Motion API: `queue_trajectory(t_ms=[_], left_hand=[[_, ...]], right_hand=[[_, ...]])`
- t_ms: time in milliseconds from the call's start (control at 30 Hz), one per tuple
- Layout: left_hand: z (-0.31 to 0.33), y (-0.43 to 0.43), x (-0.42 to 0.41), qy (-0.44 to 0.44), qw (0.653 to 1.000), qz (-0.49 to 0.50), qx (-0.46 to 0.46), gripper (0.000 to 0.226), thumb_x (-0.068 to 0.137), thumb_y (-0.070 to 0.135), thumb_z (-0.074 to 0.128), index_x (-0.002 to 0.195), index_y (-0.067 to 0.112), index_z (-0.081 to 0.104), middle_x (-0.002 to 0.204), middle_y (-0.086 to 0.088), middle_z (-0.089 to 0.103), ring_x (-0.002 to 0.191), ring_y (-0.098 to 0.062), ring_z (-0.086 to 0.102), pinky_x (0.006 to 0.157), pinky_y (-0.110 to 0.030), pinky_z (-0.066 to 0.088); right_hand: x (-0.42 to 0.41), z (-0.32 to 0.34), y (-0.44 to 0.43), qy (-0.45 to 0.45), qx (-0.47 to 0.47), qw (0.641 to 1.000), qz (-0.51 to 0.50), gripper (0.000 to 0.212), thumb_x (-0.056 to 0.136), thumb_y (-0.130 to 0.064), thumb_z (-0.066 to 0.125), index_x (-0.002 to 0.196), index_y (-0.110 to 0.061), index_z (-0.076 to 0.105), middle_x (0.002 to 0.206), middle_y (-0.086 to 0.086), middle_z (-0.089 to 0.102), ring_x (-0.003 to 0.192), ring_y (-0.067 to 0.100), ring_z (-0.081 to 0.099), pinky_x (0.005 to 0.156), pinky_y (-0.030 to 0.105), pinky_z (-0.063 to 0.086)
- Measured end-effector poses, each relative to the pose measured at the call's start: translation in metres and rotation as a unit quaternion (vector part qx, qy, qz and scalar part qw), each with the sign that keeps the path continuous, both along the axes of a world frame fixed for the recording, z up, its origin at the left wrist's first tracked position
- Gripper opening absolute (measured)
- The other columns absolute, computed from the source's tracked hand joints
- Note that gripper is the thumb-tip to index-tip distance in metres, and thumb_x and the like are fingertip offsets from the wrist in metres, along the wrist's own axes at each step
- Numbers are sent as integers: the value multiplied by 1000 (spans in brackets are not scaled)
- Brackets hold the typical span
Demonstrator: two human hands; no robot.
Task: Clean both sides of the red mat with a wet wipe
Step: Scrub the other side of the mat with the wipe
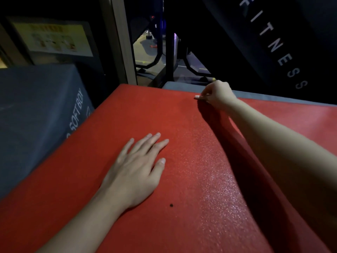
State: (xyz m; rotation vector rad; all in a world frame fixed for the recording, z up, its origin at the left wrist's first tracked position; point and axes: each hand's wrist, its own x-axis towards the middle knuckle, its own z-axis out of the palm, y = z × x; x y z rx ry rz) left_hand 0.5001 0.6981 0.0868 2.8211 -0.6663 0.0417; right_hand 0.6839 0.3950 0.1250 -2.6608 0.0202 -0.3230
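Observation:
The red mat [127,114] fills most of the view and lies flat over a grey surface. My left hand [136,165] rests flat on it near the middle, fingers straight and spread. My right hand [217,94] reaches to the mat's far edge with its fingers curled round a small whitish wet wipe [197,97], most of which is hidden inside the hand. A glistening band runs down the mat to the right of my left hand. A small dark speck [171,205] sits on the mat close to my left wrist.
A dark grey soft box [36,110] stands against the mat's left side. A grey pad [182,84] shows beyond the mat's far edge. Black gym equipment [255,42] and a metal post [122,42] rise behind it.

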Motion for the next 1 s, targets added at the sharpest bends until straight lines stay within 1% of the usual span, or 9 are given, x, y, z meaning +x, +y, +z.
queue_trajectory(t_ms=[100,200,300,433,500,600,800,933,1000], left_hand=[[-1,1,0,-1,1000,2,-4,63,95,55,9,158,46,11,166,27,2,149,10,-11,126,-34,-4],[-1,1,0,-1,1000,2,-9,62,96,54,11,158,46,13,166,26,3,150,9,-8,126,-35,-3],[0,0,1,1,1000,6,-13,60,98,52,15,158,44,16,167,23,6,151,6,-4,126,-35,-3],[0,0,2,0,1000,4,-10,61,98,51,16,158,42,20,167,20,11,153,2,1,126,-35,-2],[-2,1,2,-7,1000,3,-15,54,104,48,23,158,41,22,167,19,13,153,1,3,127,-36,0],[-6,0,4,-19,999,5,-39,51,105,43,34,156,40,28,166,17,18,153,-1,8,126,-36,1],[-10,1,8,-30,998,6,-63,50,104,40,39,154,35,37,165,11,27,153,-6,15,126,-38,5],[-9,0,6,-47,995,9,-83,48,102,37,43,150,32,45,163,5,34,152,-12,23,126,-39,12],[-4,1,1,-60,995,6,-76,48,101,36,46,148,30,49,160,3,39,149,-16,30,124,-40,19]], right_hand=[[-12,-5,14,2,20,1000,-12,29,85,-43,76,90,-15,80,76,9,73,65,15,62,63,23,46],[-51,5,27,55,-3,995,86,32,81,-56,73,84,-25,79,64,-4,70,54,3,55,52,17,42],[-99,9,39,84,-19,984,158,38,74,-68,67,82,-32,77,64,-9,69,56,-1,57,53,11,40],[-131,-4,52,-38,-9,993,115,25,86,-47,72,88,-23,79,75,-7,65,72,14,60,63,20,39],[-149,-3,61,-11,-8,990,142,25,85,-49,72,86,-25,79,71,-8,66,67,12,60,63,22,40],[-188,6,70,81,2,971,227,29,83,-57,69,82,-29,77,67,-7,69,62,4,61,58,14,43],[-220,0,83,-29,-3,990,140,21,86,-42,74,87,-21,79,76,-5,62,69,13,57,62,15,37],[-275,7,96,72,23,970,230,24,84,-50,72,87,-27,79,75,-6,66,67,6,59,64,17,44],[-293,9,101,79,17,970,230,22,84,-48,73,88,-27,79,79,-6,67,70,7,61,67,19,46]])
